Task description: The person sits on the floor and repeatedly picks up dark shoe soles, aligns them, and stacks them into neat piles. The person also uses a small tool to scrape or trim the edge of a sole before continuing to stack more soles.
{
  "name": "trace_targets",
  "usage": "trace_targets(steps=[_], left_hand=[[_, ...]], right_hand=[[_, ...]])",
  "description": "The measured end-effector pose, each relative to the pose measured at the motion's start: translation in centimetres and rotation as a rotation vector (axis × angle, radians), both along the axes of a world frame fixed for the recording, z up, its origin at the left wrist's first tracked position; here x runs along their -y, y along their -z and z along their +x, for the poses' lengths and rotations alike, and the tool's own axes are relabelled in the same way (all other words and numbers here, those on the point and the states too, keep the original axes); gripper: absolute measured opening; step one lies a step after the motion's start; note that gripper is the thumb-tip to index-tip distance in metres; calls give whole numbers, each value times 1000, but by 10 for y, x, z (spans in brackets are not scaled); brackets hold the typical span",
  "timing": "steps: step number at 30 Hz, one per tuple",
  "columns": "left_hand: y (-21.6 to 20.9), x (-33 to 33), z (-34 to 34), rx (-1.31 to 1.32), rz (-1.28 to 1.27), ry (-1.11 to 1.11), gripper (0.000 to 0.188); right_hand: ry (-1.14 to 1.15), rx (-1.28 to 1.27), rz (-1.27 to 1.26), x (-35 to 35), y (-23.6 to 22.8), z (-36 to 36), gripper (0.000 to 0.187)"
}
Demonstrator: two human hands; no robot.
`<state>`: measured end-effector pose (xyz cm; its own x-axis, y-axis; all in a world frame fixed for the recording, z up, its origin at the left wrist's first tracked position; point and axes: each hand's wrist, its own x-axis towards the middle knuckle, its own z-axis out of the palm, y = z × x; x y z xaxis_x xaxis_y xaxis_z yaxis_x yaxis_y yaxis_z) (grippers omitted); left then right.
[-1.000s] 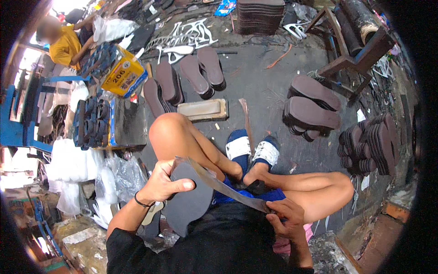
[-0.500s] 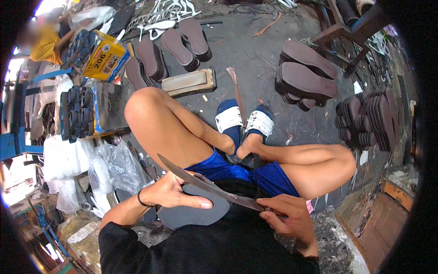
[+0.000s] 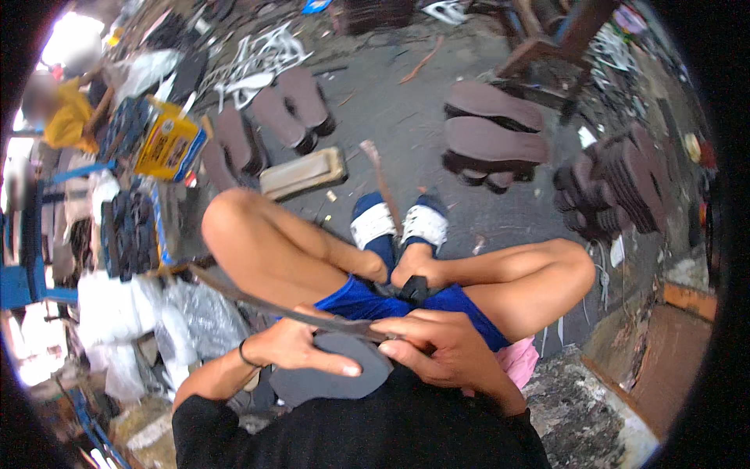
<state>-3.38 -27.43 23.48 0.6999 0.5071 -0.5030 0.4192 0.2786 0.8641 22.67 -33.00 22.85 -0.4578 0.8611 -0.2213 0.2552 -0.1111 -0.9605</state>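
I sit with my knees up and hold a dark grey rubber sandal sole [image 3: 332, 375] over my lap, seen nearly edge-on, its thin edge running left toward my raised knee. My left hand [image 3: 301, 352] lies on top of the sole near its heel end, thumb stretched across it. My right hand [image 3: 441, 352] grips the same sole from the right, fingers curled over its edge. Below them are my blue shorts [image 3: 367, 301] and my blue and white slippers [image 3: 398, 227].
Stacks of brown soles lie on the grey floor ahead: pairs [image 3: 277, 121] at the back left, piles [image 3: 496, 141] at the right and far right [image 3: 617, 187]. A tan block [image 3: 301, 172], a yellow box [image 3: 168, 148], white sacks [image 3: 109, 313] and a person in yellow [image 3: 66, 117] sit at the left.
The sole has come nearer my body and turned edge-on. My right hand has moved up onto it beside the left. The view has tilted down.
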Motion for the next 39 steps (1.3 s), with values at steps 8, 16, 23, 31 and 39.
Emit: trace_targets(steps=[8, 16, 23, 31, 39], left_hand=[[0, -12, 18, 9, -78, 238, 32], [-2, -72, 36, 424, 304, -1255, 41], [54, -33, 80, 883, -466, -1214, 37], [57, -14, 63, 919, -458, -1157, 39], [67, 19, 41, 682, -345, -1010, 62]], right_hand=[[293, -98, 292, -4, 35, -13, 29], [945, -187, 112, -3, 55, 35, 28], [722, 250, 329, 32, 48, 18, 29], [583, 268, 285, 60, 51, 23, 30], [467, 250, 148, 41, 31, 9, 29]])
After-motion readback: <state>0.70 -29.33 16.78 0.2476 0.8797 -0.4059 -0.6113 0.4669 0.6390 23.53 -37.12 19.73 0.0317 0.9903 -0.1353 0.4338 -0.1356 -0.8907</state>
